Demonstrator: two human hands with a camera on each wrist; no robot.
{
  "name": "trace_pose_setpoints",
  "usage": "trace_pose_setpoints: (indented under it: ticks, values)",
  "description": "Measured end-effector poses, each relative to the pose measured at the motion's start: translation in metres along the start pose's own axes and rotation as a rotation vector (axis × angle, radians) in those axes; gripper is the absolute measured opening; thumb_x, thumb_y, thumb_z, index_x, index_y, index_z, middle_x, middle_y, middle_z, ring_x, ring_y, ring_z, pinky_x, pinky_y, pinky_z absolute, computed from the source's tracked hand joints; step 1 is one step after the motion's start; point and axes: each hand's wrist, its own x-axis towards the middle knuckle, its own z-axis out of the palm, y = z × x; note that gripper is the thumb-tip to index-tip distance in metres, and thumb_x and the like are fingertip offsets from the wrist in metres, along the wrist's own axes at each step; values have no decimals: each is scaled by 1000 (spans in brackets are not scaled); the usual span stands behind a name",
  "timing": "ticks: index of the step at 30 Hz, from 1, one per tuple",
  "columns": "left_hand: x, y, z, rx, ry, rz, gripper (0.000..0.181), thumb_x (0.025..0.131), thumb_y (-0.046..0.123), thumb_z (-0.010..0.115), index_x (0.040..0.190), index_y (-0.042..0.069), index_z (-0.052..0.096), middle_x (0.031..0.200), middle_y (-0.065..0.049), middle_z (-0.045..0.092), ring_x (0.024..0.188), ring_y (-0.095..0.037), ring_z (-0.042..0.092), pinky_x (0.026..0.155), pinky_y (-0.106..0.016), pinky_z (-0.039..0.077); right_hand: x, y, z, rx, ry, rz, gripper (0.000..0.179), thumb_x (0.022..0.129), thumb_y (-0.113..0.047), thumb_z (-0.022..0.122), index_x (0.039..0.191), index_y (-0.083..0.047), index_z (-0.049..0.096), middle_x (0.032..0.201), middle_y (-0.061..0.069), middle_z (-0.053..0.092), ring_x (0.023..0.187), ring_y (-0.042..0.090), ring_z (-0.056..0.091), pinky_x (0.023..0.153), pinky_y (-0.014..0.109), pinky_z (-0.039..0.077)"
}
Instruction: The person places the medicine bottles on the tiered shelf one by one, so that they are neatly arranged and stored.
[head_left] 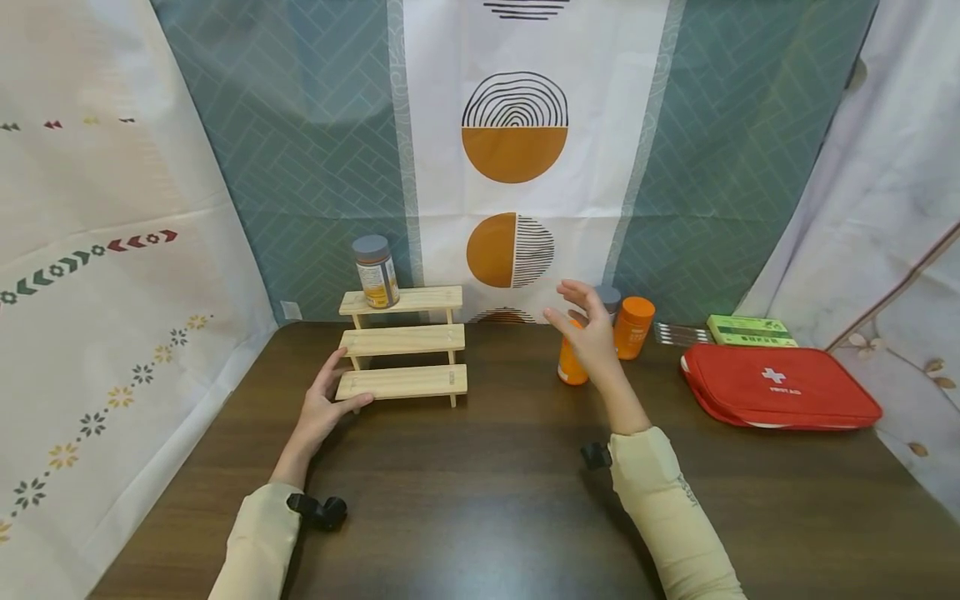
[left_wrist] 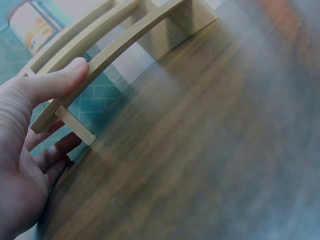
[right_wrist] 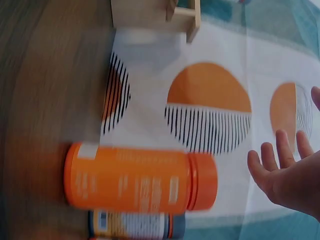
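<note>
A three-step wooden shelf (head_left: 401,382) stands at the back left of the table. My left hand (head_left: 321,410) grips its left end, the thumb (left_wrist: 70,77) on the lowest board and the other fingers around the side, partly hidden. On the top step sits a jar (head_left: 377,275) with a grey lid and a white and yellow label. My right hand (head_left: 592,337) is raised with fingers spread and holds nothing. In the head view it overlaps an orange bottle (head_left: 572,364); in the right wrist view the orange bottle (right_wrist: 127,177) stands apart from the fingers.
Behind the right hand are a second orange bottle (head_left: 634,327) and a grey-lidded jar (head_left: 609,298), partly hidden. Farther right lie packed swabs or sticks (head_left: 681,335), a green-yellow box (head_left: 752,331) and a red first-aid pouch (head_left: 780,387). Patterned curtains (head_left: 330,133) hang behind the table.
</note>
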Motion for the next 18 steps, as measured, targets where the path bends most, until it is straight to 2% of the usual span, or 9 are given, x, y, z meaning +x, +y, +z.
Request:
trace_pose_setpoints:
  ticks: [5, 10, 14, 18]
  values:
    - [1, -2, 0, -9, 1, 3, 97, 84, 6, 76, 158, 24, 16, 140, -23, 47, 102, 6, 51, 78, -12, 45, 3, 2, -21, -29, 41, 13, 54, 91, -11, 68, 139, -1, 45, 142, 19, 50, 135, 32, 42, 117, 49, 28]
    - [1, -3, 0, -16, 6, 18, 96, 84, 7, 76, 158, 24, 16, 140, -23, 48, 101, 7, 52, 76, -13, 46, 4, 9, -39, -18, 24, 95, 60, 92, -15, 67, 144, -4, 39, 150, 18, 43, 138, 36, 37, 118, 50, 26]
    - [0, -2, 1, -17, 8, 19, 95, 84, 8, 76, 157, 23, 17, 138, -23, 49, 96, 5, 53, 72, -17, 48, 4, 17, -45, 8, 6, 165, 63, 93, -16, 66, 147, -4, 36, 153, 17, 39, 141, 34, 32, 117, 47, 27]
    - [0, -2, 0, -22, 8, 18, 95, 84, 7, 76, 157, 23, 18, 136, -24, 49, 94, 3, 54, 70, -19, 49, 4, 23, -48, 4, -19, 199, 64, 93, -15, 66, 148, -4, 34, 154, 16, 36, 143, 33, 30, 118, 46, 25]
